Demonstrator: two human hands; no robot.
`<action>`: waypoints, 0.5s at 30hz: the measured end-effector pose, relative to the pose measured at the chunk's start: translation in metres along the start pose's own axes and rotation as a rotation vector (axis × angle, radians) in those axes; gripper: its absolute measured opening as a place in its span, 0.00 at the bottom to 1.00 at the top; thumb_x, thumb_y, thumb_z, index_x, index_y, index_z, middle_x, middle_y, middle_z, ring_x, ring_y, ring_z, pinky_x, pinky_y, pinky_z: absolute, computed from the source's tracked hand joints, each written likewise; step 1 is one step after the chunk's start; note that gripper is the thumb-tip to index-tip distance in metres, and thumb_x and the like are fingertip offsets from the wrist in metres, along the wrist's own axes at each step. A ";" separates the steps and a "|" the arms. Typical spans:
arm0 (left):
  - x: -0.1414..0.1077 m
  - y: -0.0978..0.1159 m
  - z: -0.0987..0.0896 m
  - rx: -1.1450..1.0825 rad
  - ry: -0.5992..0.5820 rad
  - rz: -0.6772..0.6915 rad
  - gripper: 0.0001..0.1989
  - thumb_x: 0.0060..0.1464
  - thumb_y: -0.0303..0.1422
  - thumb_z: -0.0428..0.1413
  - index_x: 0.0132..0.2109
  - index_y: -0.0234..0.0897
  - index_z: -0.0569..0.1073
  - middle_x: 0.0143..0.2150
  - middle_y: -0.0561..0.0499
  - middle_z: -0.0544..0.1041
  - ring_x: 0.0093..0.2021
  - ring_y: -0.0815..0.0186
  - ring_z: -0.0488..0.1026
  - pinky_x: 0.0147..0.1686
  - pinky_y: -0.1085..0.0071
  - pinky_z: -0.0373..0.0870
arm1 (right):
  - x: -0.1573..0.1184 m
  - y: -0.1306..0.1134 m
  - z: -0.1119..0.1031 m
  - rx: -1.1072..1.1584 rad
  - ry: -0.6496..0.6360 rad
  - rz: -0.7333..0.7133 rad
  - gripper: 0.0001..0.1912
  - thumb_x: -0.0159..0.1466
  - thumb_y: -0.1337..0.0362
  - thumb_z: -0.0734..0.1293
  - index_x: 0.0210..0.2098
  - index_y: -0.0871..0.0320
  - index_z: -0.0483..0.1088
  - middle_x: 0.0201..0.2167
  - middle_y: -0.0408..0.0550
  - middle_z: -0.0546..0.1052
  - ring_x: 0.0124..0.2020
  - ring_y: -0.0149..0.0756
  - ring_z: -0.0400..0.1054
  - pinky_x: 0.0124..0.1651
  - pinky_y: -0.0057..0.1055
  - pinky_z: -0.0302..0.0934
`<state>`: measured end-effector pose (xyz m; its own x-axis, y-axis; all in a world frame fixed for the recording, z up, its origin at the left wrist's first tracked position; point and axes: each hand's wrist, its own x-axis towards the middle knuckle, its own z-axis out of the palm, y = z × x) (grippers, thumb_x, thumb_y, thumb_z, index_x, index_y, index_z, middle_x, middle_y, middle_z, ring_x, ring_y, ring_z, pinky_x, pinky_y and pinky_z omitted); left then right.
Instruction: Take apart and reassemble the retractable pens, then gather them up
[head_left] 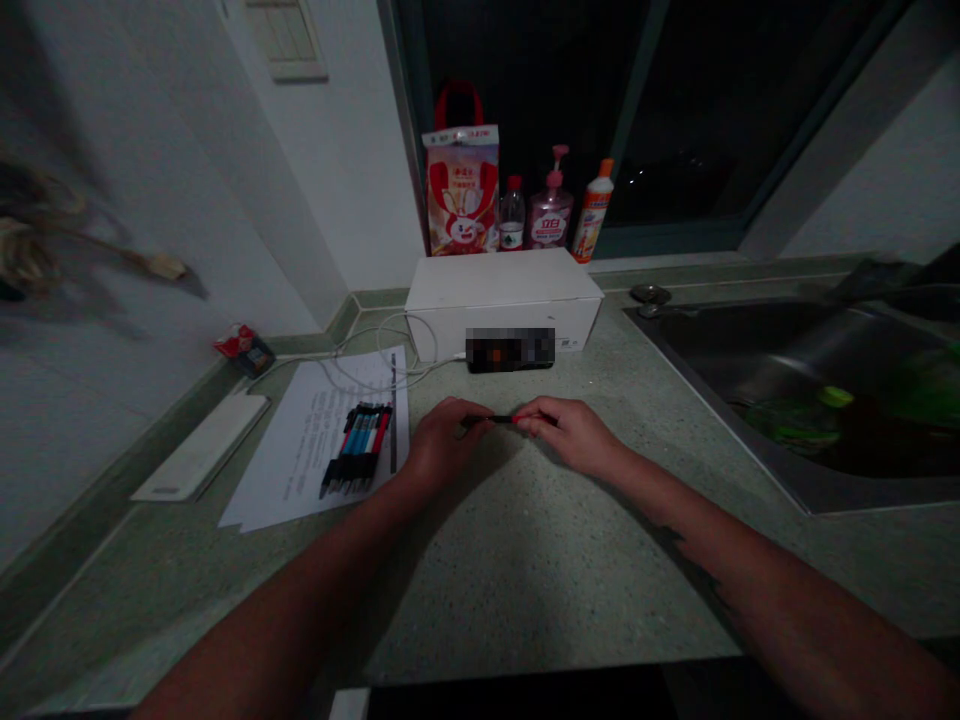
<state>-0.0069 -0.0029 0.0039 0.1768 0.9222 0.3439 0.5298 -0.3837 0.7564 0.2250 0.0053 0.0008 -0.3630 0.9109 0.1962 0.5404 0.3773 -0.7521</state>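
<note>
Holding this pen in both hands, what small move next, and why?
Probably lay the black pen beside the bundle of pens on the sheet of paper: your left hand, holding one end, is right by that bundle, and your right hand has the other end.

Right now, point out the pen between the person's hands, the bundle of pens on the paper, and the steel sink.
Pen [495,420]: head view, on its dark barrel.
Bundle of pens [358,447]: head view, on the barrels.
Steel sink [712,405]: head view, on its left rim.
</note>
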 end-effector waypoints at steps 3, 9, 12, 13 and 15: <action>0.001 -0.001 0.002 -0.014 0.062 -0.023 0.03 0.56 0.31 0.61 0.39 0.40 0.79 0.37 0.51 0.81 0.36 0.64 0.77 0.43 0.65 0.75 | 0.005 0.008 -0.003 0.135 0.140 0.046 0.11 0.65 0.55 0.70 0.39 0.56 0.79 0.34 0.48 0.82 0.35 0.38 0.75 0.40 0.36 0.67; -0.007 0.003 0.013 -0.061 -0.053 -0.022 0.03 0.54 0.28 0.59 0.38 0.40 0.74 0.34 0.54 0.78 0.34 0.65 0.75 0.39 0.69 0.72 | 0.015 0.018 -0.007 0.702 0.351 0.203 0.22 0.54 0.49 0.78 0.41 0.54 0.71 0.28 0.42 0.80 0.29 0.36 0.76 0.37 0.37 0.74; -0.016 0.008 0.022 -0.077 -0.196 0.038 0.03 0.55 0.28 0.59 0.38 0.39 0.73 0.35 0.52 0.78 0.35 0.65 0.74 0.38 0.70 0.71 | 0.015 0.015 -0.002 0.788 0.374 0.224 0.27 0.52 0.50 0.79 0.44 0.53 0.70 0.30 0.40 0.80 0.29 0.35 0.77 0.37 0.38 0.77; -0.018 0.011 0.024 -0.066 -0.218 0.057 0.03 0.55 0.28 0.58 0.38 0.39 0.73 0.35 0.52 0.77 0.35 0.65 0.74 0.37 0.69 0.71 | 0.015 0.014 0.000 0.799 0.374 0.227 0.27 0.52 0.49 0.79 0.44 0.53 0.69 0.30 0.39 0.80 0.29 0.35 0.77 0.37 0.38 0.77; -0.021 0.015 0.027 -0.042 -0.230 0.080 0.01 0.56 0.28 0.58 0.37 0.39 0.73 0.35 0.51 0.77 0.35 0.64 0.73 0.38 0.68 0.71 | 0.015 0.013 0.002 0.801 0.370 0.224 0.26 0.52 0.49 0.79 0.42 0.53 0.69 0.29 0.39 0.79 0.28 0.35 0.77 0.36 0.37 0.77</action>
<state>0.0194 -0.0263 -0.0071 0.4042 0.8734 0.2716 0.4721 -0.4535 0.7559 0.2249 0.0231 -0.0070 0.0286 0.9965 0.0784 -0.1708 0.0822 -0.9819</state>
